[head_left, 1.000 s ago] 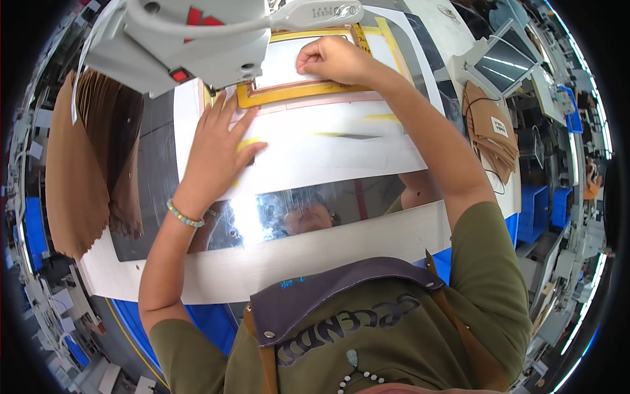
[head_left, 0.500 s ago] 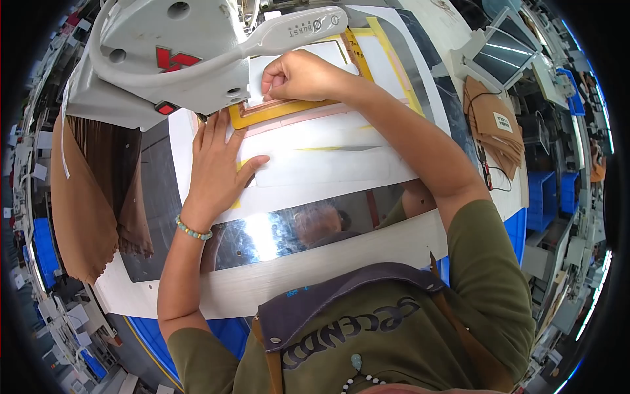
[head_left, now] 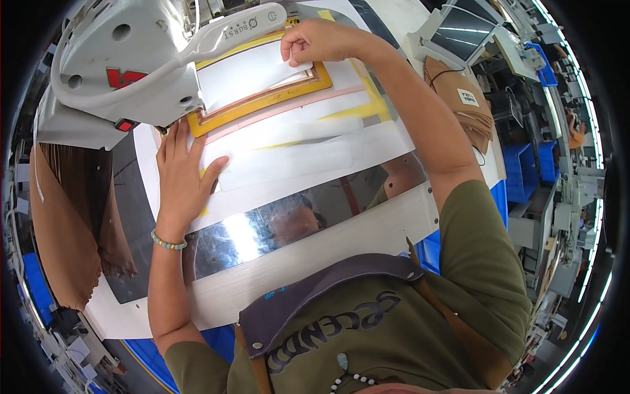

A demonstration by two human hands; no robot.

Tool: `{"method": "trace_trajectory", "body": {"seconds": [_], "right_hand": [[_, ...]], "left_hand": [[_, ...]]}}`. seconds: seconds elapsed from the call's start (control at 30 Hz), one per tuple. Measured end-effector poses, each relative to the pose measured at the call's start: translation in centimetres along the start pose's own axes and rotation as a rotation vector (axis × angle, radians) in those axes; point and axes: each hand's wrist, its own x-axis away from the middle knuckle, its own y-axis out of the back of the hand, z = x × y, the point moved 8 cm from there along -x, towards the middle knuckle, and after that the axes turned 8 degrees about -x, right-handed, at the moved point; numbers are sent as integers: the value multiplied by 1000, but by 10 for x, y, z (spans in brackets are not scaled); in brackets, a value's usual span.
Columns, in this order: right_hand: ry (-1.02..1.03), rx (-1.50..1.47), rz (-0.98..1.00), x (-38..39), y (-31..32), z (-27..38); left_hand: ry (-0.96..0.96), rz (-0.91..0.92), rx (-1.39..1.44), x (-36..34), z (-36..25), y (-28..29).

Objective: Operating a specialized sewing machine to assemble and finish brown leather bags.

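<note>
Sheet (head_left: 241, 71), white, thin, rectangular, seems light and flexible (best taken by edge), right hand (head_left: 318, 43) curled narrow there, grip unclear, left hand (head_left: 180, 176) spread wide.

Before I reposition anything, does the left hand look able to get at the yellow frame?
Probably yes: the left hand is palm down, fingers close to the near left corner of the yellow frame, with nothing visible between them.

Machine head (head_left: 98, 82): left of the frame (head_left: 266, 109)
Sheet (head_left: 236, 73): inside it
Left hand (head_left: 180, 172): at its near left corner
Right hand (head_left: 316, 43): over its right side
Stack (head_left: 453, 79): right of it
</note>
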Motion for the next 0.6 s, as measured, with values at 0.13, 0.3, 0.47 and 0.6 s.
{"method": "trace_trajectory", "body": {"seconds": [0.13,0.3,0.47,0.6], "right_hand": [[-30,57,54,6,-7,-4],[-84,148,104,3,-14,-1],[-132,326,120,0,-14,8],[-70,330,192,-3,-23,11]], "left_hand": [[2,2,17,0,1,-1],[-4,17,-6,0,2,-1],[-3,4,-3,0,1,-1],[5,-16,-24,-1,2,0]]}}
